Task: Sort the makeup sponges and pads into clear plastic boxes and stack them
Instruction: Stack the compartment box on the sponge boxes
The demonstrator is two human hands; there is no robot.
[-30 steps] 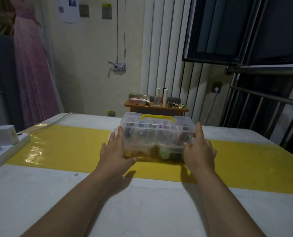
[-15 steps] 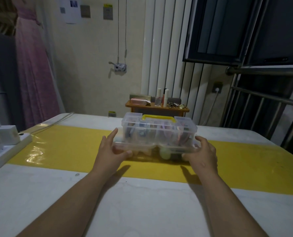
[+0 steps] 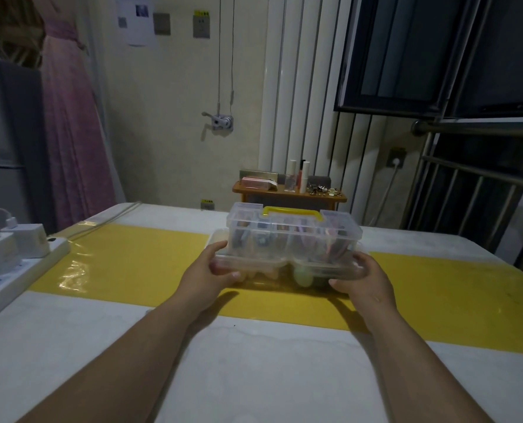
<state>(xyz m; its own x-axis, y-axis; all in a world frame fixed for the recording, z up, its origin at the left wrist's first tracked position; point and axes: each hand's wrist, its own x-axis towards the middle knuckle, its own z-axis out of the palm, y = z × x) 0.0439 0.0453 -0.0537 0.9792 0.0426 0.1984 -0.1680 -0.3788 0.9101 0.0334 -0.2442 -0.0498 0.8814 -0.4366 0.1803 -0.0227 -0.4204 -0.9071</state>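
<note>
Head view, and at the far left a pink dress [image 3: 70, 132] hangs by the wall. On the bench's [image 3: 254, 377] left edge lies a white power strip [image 3: 18, 270] with two white chargers [image 3: 28, 239] plugged into it. A glossy yellow mat [image 3: 131, 264] runs across the bench from the left edge to the right.

Now the action, midway across and toward the far edge. The left hand [image 3: 211, 270] grips the left end of the lower clear box [image 3: 315, 271], thumb on the rim, fingers curled beneath. On top of that box sits the upper clear box [image 3: 293, 236], lid closed, its yellow handle [image 3: 290, 211] lying flat. Its contents are a blur of colours through the plastic. In the lower box a pale orange sponge [image 3: 269, 271] lies beside a green sponge [image 3: 303, 276]. Whether the stack rests on the mat or hangs just above it, I cannot tell.

Behind the boxes, past the far edge, a small wooden table [image 3: 287, 195] carries bottles and tubes.

The right hand [image 3: 367, 279] clasps the lower box's right end, fingers wrapped round the corner.
</note>
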